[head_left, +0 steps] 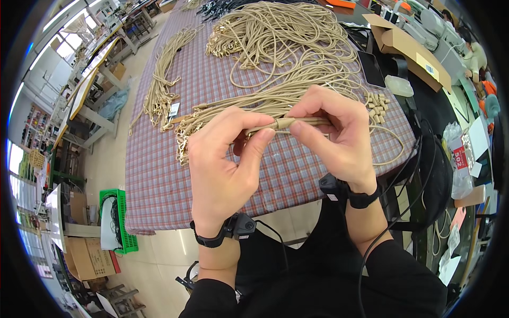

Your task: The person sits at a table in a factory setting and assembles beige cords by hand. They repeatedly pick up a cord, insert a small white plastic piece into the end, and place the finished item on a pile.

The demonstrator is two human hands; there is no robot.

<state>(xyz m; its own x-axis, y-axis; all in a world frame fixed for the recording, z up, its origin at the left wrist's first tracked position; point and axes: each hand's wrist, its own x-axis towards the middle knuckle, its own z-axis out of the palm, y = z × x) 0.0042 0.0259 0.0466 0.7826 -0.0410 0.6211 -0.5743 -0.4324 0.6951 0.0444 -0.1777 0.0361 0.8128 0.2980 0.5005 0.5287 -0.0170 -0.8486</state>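
Above the near edge of the checked tablecloth [159,175], held clear of it between both hands: a bundle of beige elastic cords [289,123], thin, round, matte, gathered tight at the pinch and bound there by a short beige wrap. Fanning from the grip toward the left, cord ends tipped with small brass-coloured clasps [184,139]; trailing to the right, one loose loop [395,146] lying near the right edge of the cloth.

Counted on the cloth: one large tangled heap of the same cord [275,37] at the far edge, one long slim bunch [161,79] along the left side, one held bundle, one small cluster of beige stoppers [376,105] near the right edge. Single strands too many and too tangled to count. Beyond the right edge, one dark phone [371,69] and one open cardboard box [408,45].

Left hand [222,169]: palm turned inward, thumb and forefinger closed on the bundle just left of the wrap, wrist raised, a black strap at the wrist. Right hand [339,138]: fingers curled over the top, thumb beneath, clamped on the wrap itself, black strap at the wrist as well. Hands together, fingertips almost touching.
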